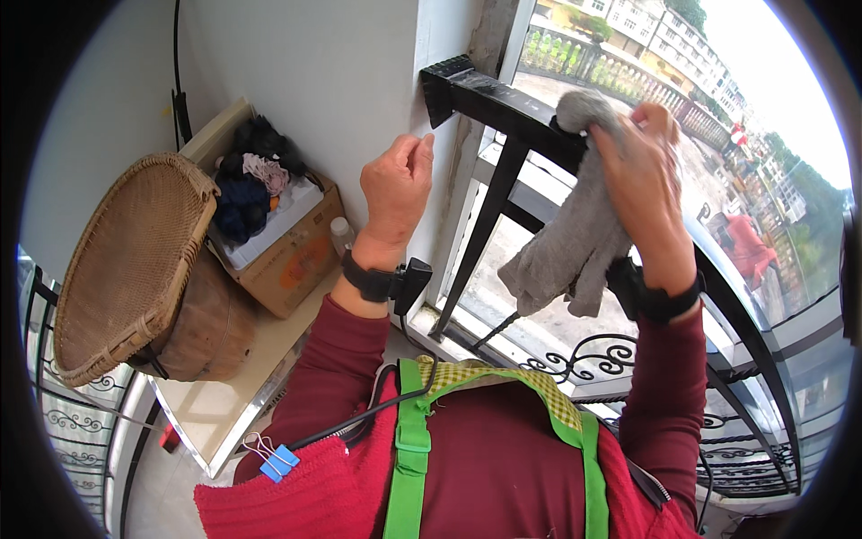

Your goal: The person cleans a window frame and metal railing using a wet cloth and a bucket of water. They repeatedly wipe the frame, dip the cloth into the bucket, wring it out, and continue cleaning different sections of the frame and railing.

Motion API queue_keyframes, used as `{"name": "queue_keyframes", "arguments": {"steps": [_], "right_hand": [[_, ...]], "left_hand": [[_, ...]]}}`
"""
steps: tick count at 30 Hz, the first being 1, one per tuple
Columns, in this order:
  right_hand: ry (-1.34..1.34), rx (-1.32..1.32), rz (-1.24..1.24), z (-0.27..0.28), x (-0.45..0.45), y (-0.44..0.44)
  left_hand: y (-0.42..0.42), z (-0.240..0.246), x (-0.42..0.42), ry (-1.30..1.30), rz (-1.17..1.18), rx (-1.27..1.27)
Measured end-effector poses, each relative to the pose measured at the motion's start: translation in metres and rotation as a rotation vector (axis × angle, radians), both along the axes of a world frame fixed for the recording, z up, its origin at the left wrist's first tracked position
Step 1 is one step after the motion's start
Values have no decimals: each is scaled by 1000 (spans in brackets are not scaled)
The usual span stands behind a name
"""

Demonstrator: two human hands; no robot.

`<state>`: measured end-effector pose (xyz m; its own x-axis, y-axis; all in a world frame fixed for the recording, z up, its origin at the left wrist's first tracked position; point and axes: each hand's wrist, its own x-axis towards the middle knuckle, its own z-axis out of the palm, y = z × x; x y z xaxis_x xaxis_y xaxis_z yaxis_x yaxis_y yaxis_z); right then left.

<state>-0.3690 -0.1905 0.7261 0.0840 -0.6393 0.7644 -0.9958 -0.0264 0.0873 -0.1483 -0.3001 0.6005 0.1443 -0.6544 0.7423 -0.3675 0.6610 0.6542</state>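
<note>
My right hand (646, 172) grips a grey cloth (572, 236) close to its bunched upper end. The cloth hangs in front of a black metal railing (502, 101), and its lower part droops in loose folds. Slight blur covers the fingers of this hand. My left hand (399, 185) is raised in front of the white wall, left of the railing's end. Its fingers are curled closed, and nothing shows in them. Each wrist wears a black strap; a small black device (412, 279) sits on the left one.
Left, a shallow woven basket (128, 269) rests tilted on a wooden bucket (209, 323). Behind them stands a cardboard box (296, 252) with a white tray and dark fabrics on top. A plastic bottle (342, 232) is beside it. Window panes and scrolled ironwork (586, 360) lie beyond the railing.
</note>
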Motion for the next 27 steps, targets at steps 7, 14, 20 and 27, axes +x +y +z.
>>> {"name": "queue_keyframes", "arguments": {"steps": [7,14,20,27], "right_hand": [[-72,55,154,13,83,-104],[147,269,179,8,88,-117],[199,123,252,-4,83,-110],[251,-123,538,-26,78,-96]], "left_hand": [[22,-26,17,-45,-160,21],[41,-56,68,73,-230,235],[44,-42,64,-42,-161,284],[4,35,35,-415,165,-563]]}}
